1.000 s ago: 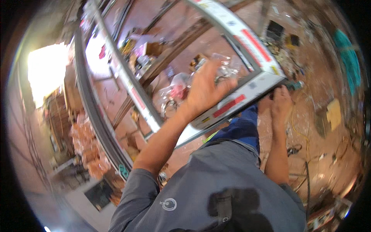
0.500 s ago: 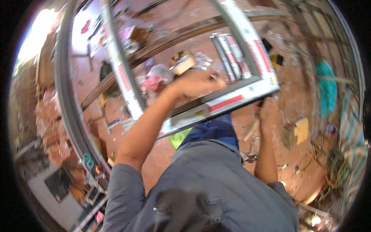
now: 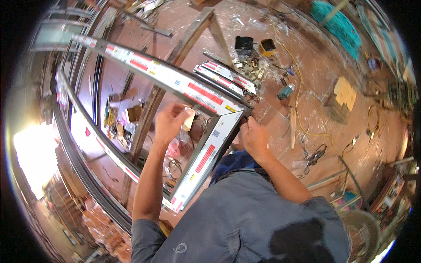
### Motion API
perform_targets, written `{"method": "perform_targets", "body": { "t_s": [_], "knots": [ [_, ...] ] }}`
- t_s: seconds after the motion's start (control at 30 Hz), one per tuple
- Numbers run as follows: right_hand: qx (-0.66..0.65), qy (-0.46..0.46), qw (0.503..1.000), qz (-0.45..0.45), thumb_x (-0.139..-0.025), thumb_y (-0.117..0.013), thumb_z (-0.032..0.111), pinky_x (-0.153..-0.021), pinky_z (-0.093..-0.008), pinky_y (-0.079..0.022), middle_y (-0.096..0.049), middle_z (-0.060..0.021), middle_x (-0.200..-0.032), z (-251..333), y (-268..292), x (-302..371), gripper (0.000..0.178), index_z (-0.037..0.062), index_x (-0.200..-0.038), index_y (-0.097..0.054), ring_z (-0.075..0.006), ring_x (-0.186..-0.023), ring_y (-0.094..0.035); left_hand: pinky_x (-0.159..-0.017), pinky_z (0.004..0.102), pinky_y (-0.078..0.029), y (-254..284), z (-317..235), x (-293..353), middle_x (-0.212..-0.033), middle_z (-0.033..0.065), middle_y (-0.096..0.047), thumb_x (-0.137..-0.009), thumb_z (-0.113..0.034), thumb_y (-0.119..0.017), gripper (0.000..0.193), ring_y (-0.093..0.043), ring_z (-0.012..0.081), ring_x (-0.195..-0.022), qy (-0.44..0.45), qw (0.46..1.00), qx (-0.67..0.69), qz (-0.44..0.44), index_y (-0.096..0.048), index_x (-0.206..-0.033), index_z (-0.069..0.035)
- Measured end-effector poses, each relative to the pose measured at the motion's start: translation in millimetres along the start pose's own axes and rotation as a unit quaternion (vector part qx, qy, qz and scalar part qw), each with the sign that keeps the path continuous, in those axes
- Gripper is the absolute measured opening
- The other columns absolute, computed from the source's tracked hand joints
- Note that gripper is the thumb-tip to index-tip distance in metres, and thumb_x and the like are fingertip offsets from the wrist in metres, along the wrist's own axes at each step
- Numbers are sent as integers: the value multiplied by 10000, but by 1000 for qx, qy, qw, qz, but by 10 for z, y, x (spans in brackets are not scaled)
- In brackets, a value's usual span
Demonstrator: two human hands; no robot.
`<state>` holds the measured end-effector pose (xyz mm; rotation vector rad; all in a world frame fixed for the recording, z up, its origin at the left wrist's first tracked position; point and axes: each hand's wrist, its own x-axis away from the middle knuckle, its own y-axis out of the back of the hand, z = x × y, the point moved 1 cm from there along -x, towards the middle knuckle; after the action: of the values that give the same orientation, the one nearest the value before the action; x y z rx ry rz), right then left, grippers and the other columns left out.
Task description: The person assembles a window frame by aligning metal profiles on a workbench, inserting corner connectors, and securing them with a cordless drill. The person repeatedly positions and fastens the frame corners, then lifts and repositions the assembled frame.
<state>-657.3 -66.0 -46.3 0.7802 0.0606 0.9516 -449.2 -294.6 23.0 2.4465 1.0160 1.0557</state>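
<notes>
A large rectangular frame of metal profiles (image 3: 204,160), wrapped in white film with red patches, slants in front of me. One mitred corner lies close to my body. My right hand (image 3: 255,136) is at the outer side of that corner, its fingers closed against the dark edge; what they grip is hidden. Inside the frame's opening, my left hand (image 3: 168,125) hovers with bent fingers and thumb slightly apart, and I see nothing in it. Beyond its thumb a small tan box (image 3: 189,120) shows through the opening, lower down.
Wooden beams (image 3: 147,116) run under the frame. Short film-wrapped profiles (image 3: 226,76) lie beyond the corner, beside scattered small metal pieces (image 3: 250,70) and a black container (image 3: 244,45). A yellow cable (image 3: 299,83) crosses the floor at right. Long dark profiles (image 3: 87,168) stretch along the left.
My view has swung right, and the frame now lies more slanted in it. My left hand has drawn back from the near profile into the opening; my right hand stays by the corner.
</notes>
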Motion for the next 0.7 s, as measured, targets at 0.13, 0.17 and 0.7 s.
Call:
{"method": "perform_targets", "body": {
  "t_s": [0.13, 0.17, 0.7],
  "knots": [
    [20, 51, 995, -78, -965, -593, 224, -661, -602, -521, -683, -247, -751, 39, -24, 29, 203, 23, -941, -610, -468, -695, -681, -1140, 524, -401, -256, -819, -134, -1361, 178, -663, -889, -443, -792, 557, -595, 368, -1299, -350, 875, -304, -137, -709, -1320, -100],
    [22, 68, 993, -97, -960, -594, 203, -639, -606, -514, -668, -249, -711, 83, 21, 22, 186, 18, -963, -610, -474, -665, -672, -1152, 528, -376, -423, -913, -277, -1376, 161, -655, -896, -440, -775, 534, -578, 362, -1317, -394, 859, -304, -120, -711, -1314, -113],
    [-43, -51, 994, -90, -959, -624, 305, -697, -577, -547, -726, -216, -781, 125, -205, 188, 252, 62, -901, -654, -441, -728, -715, -923, 523, -480, -771, -1250, -786, -1013, 72, -773, -944, -412, -719, 294, -704, 308, -978, -299, 871, -384, 67, -829, -1019, -151]
  ]
}}
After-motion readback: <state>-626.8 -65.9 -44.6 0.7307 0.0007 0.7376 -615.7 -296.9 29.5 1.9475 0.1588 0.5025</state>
